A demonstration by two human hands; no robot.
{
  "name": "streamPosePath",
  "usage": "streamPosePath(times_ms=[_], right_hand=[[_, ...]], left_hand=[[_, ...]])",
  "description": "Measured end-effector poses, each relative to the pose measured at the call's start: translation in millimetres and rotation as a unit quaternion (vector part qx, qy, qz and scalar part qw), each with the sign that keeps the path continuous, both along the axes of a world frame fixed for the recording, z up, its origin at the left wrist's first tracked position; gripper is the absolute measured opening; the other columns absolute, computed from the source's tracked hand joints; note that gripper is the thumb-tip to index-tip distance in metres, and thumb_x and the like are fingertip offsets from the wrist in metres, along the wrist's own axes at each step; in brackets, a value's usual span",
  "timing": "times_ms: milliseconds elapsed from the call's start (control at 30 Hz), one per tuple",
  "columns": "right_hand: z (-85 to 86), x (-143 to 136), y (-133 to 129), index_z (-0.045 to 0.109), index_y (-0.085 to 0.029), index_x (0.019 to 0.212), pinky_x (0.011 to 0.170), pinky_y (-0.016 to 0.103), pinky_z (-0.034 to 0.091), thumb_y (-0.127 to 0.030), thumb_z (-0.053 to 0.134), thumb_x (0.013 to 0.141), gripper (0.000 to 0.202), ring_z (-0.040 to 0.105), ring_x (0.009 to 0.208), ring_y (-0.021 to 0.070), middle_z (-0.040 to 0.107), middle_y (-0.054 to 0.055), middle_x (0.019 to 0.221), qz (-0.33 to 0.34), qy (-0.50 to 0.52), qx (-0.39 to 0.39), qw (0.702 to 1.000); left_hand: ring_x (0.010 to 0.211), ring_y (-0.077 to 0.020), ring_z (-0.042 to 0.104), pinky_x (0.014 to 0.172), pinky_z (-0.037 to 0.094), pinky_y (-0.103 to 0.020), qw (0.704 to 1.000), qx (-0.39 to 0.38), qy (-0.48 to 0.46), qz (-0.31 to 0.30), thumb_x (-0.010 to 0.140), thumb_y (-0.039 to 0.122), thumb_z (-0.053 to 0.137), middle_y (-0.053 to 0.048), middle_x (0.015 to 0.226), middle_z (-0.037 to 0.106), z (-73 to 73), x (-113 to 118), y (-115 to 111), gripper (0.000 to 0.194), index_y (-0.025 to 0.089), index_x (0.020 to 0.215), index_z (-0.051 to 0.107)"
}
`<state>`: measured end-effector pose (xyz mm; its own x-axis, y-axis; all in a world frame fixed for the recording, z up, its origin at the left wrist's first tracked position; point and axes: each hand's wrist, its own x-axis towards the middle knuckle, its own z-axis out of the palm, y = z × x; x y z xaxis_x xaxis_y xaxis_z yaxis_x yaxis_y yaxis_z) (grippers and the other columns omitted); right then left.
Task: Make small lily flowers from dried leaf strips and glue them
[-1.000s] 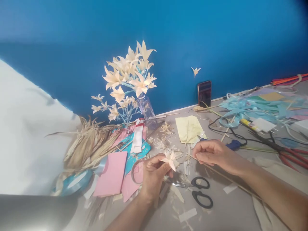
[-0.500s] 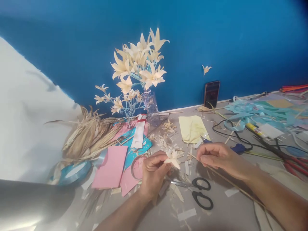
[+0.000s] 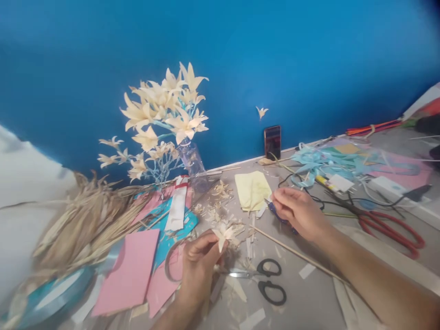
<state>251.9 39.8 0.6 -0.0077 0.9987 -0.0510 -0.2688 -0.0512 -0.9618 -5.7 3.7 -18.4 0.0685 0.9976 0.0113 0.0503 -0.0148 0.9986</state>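
My left hand (image 3: pixel 199 266) pinches a pale cream flower (image 3: pixel 224 234) with pointed petals between thumb and fingertips. Under that hand lie black-handled scissors (image 3: pixel 271 282), their blades partly covered by it. My right hand (image 3: pixel 298 211) is closed around a small blue-handled tool (image 3: pixel 275 212) just off the table, its kind mostly hidden by the fingers. A thin stick (image 3: pixel 292 251) rests on the table, running beneath my right forearm. Beside my right hand lies a creased yellow sheet (image 3: pixel 252 190).
Cream flowers (image 3: pixel 165 107) stand in a clear bottle (image 3: pixel 192 162) by the blue wall. Dried husks (image 3: pixel 82 220), pink sheets (image 3: pixel 127 270) and a ribbon roll (image 3: pixel 62 293) crowd the left. A phone (image 3: pixel 272 143), blue ribbons (image 3: pixel 316 158) and red-handled scissors (image 3: pixel 392 233) are on the right.
My right hand has moved off the stick and closed on the blue-handled tool. The left hand still holds the flower. The view has turned to the right.
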Motion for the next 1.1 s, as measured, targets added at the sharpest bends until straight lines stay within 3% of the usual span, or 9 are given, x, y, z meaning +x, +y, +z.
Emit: streamPosePath(times_ms=[133, 300, 433, 567, 700, 800, 933, 1100], right_hand=[[8.0, 18.1, 10.1, 0.057, -0.018, 0.074, 0.039, 0.02, 0.021, -0.045, 0.076, 0.075, 0.033, 0.023, 0.044, 0.0042, 0.043, -0.006, 0.062, -0.051, 0.129, 0.012, 0.99], [10.3, 27.4, 14.0, 0.044, -0.02, 0.07, 0.04, 0.018, 0.021, -0.033, 0.082, 0.072, 0.04, 0.022, 0.047, 0.0047, 0.04, -0.006, 0.069, -0.063, 0.173, 0.036, 0.982], [13.4, 26.3, 14.4, 0.042, -0.022, 0.072, 0.041, 0.022, 0.015, -0.041, 0.082, 0.072, 0.045, 0.014, 0.049, 0.0057, 0.036, -0.006, 0.071, -0.053, 0.136, 0.022, 0.989], [36.5, 24.4, 5.6, 0.042, -0.023, 0.074, 0.046, 0.029, 0.012, -0.049, 0.071, 0.084, 0.04, 0.009, 0.051, 0.0082, 0.027, -0.006, 0.07, -0.047, 0.1, 0.056, 0.992], [62.4, 16.2, -6.4, 0.045, -0.022, 0.074, 0.046, 0.029, 0.009, -0.042, 0.065, 0.091, 0.033, 0.0, 0.054, 0.0096, 0.015, -0.008, 0.069, -0.047, 0.119, 0.076, 0.989], [70.3, 9.3, -17.0, 0.044, -0.022, 0.069, 0.044, 0.026, 0.009, -0.04, 0.066, 0.09, 0.035, 0.0, 0.052, 0.0095, 0.011, -0.008, 0.064, -0.022, 0.144, 0.063, 0.987], [61.5, 13.7, -39.5, 0.041, -0.02, 0.063, 0.041, 0.023, 0.013, -0.043, 0.067, 0.087, 0.043, 0.004, 0.046, 0.0083, 0.012, -0.009, 0.056, 0.003, 0.154, 0.081, 0.985], [29.6, 42.4, -85.1, 0.033, -0.019, 0.056, 0.043, 0.025, 0.018, -0.055, 0.054, 0.093, 0.056, 0.014, 0.044, 0.0087, 0.021, -0.007, 0.05, 0.016, 0.091, 0.159, 0.983]], left_hand=[[0.048, -0.0098, 0.043, 0.051, 0.037, -0.022, 0.999, -0.02, -0.009, 0.048, 0.08, 0.039, 0.071, 0.004, 0.049, 0.048, 2.0, 0.4, 3.0, 0.031, 0.017, 0.061, 0.059], [0.05, -0.0096, 0.042, 0.051, 0.036, -0.02, 0.996, -0.021, -0.008, 0.089, 0.08, 0.04, 0.07, 0.005, 0.05, 0.048, 0.7, 3.1, 4.6, 0.029, 0.018, 0.067, 0.058], [0.05, -0.0094, 0.041, 0.049, 0.035, -0.021, 1.0, 0.01, -0.011, 0.012, 0.079, 0.031, 0.068, 0.004, 0.056, 0.048, -5.9, 9.7, -4.8, 0.02, 0.018, 0.066, 0.06], [0.058, -0.0129, 0.046, 0.056, 0.038, -0.025, 0.991, 0.081, 0.057, -0.093, 0.079, 0.017, 0.06, 0.0, 0.061, 0.053, -9.2, 16.6, -17.1, 0.017, 0.017, 0.062, 0.063], [0.062, -0.0176, 0.049, 0.059, 0.038, -0.03, 0.982, 0.114, 0.088, -0.124, 0.077, 0.011, 0.055, -0.002, 0.061, 0.055, -7.5, 17.3, -21.1, 0.021, 0.019, 0.059, 0.059], [0.063, -0.0184, 0.05, 0.061, 0.038, -0.031, 0.98, 0.118, 0.094, -0.13, 0.079, 0.011, 0.052, -0.002, 0.063, 0.055, -6.3, 14.5, -20.1, 0.02, 0.02, 0.061, 0.057], [0.063, -0.0156, 0.049, 0.061, 0.037, -0.026, 0.978, 0.133, 0.106, -0.121, 0.078, 0.013, 0.05, 0.0, 0.064, 0.053, -7.9, 11.7, -17.4, 0.018, 0.019, 0.062, 0.055], [0.061, -0.0134, 0.046, 0.059, 0.036, -0.023, 0.972, 0.155, 0.123, -0.128, 0.081, 0.015, 0.05, 0.001, 0.063, 0.051, -14.9, 12.0, -13.2, 0.02, 0.018, 0.062, 0.053]])
